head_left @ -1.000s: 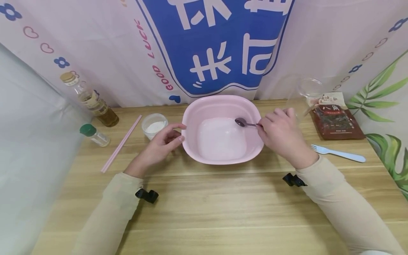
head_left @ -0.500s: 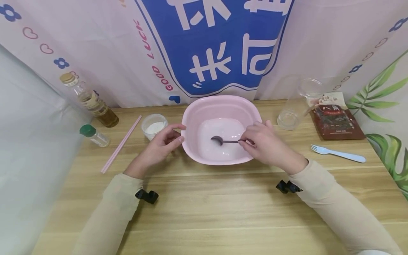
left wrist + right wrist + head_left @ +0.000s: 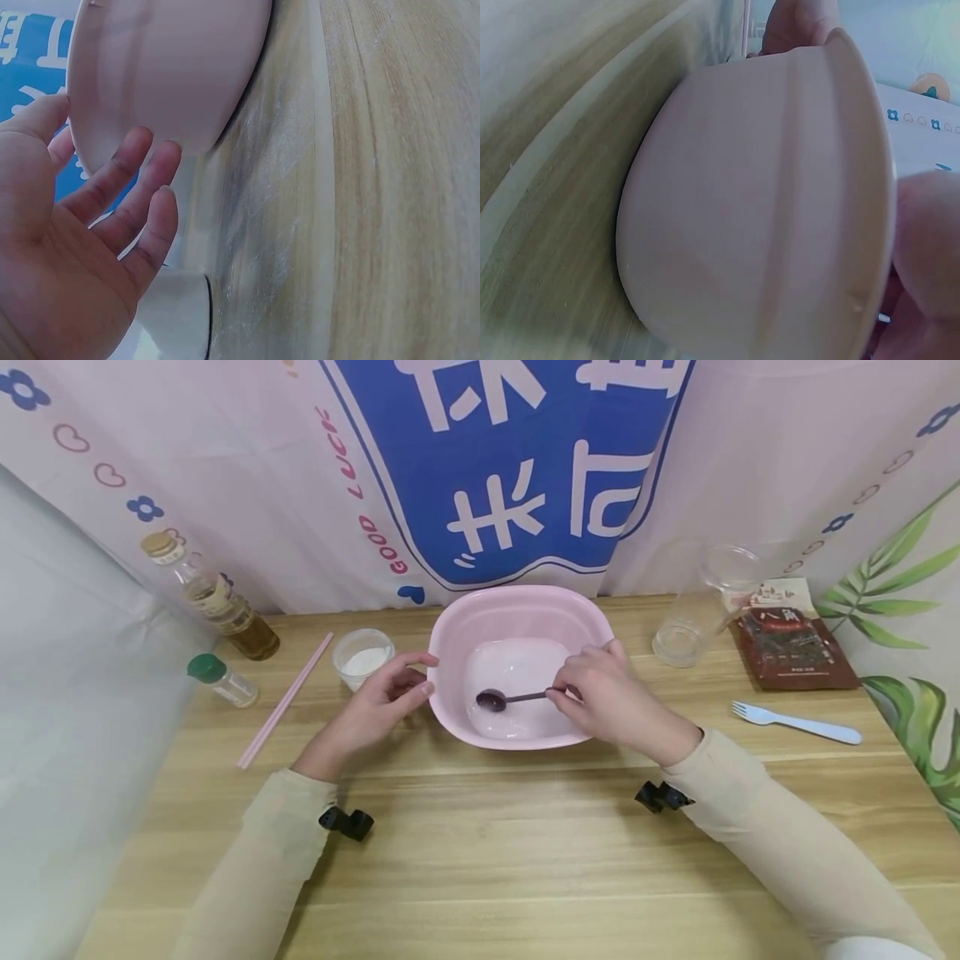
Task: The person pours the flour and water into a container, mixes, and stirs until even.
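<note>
A pink plastic basin (image 3: 517, 602) stands on the wooden table, with shiny liquid in its bottom. My right hand (image 3: 611, 697) reaches over the basin's right side and pinches the handle of a dark spoon (image 3: 491, 700), whose bowl is low inside, toward the left. My left hand (image 3: 378, 702) lies against the basin's left rim with thumb and index fingertip. In the left wrist view, the other fingers of the left hand (image 3: 82, 225) are spread and loosely extended beside the basin wall (image 3: 180, 67). The right wrist view mostly shows the basin's outside (image 3: 727, 202), hiding the spoon.
Left of the basin are a small tub of white powder (image 3: 363, 652), pink chopsticks (image 3: 287, 700), a green-capped shaker (image 3: 223, 679) and an oil bottle (image 3: 232, 610). On the right are a clear plastic cup (image 3: 686, 622), a brown spice packet (image 3: 795, 647) and a blue fork (image 3: 798, 722).
My right hand has moved left and toward me with the spoon, from the basin's right wall to the lower left of its bottom. My left hand has stayed at the rim.
</note>
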`<action>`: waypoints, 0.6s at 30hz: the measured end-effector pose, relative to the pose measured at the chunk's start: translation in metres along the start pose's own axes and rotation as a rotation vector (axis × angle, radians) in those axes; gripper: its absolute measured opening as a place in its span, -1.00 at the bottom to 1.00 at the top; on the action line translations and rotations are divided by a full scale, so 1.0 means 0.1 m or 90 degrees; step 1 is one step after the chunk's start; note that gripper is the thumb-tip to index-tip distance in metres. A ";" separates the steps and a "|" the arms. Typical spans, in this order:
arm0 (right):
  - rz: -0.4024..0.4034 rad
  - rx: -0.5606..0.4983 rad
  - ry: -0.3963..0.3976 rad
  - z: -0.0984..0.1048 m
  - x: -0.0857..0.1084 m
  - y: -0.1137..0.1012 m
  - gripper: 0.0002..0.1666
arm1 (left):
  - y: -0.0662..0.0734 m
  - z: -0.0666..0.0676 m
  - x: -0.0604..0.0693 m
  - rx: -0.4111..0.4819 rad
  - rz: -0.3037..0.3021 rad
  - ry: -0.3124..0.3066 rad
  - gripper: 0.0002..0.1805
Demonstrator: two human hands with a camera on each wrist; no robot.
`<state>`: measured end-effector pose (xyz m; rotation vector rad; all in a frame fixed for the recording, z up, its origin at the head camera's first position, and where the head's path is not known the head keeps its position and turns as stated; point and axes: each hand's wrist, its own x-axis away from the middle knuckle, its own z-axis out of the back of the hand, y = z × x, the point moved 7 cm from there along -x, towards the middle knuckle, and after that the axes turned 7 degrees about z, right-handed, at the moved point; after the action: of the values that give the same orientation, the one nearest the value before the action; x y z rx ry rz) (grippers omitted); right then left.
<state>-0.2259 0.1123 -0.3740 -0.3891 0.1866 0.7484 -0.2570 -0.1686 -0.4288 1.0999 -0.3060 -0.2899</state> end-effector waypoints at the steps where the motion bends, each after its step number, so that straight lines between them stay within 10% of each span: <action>1: -0.013 0.008 0.004 0.00 -0.01 0.02 -0.85 | 0.00 0.00 0.00 0.001 -0.001 0.000 -0.57; 18: -0.123 0.065 0.055 0.05 -0.02 0.31 -0.82 | -0.02 0.00 0.00 0.011 -0.009 0.004 -0.56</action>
<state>-0.2490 0.1336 -0.3769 -0.3379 0.2639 0.5300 -0.2567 -0.1694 -0.4310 1.1205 -0.2955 -0.2975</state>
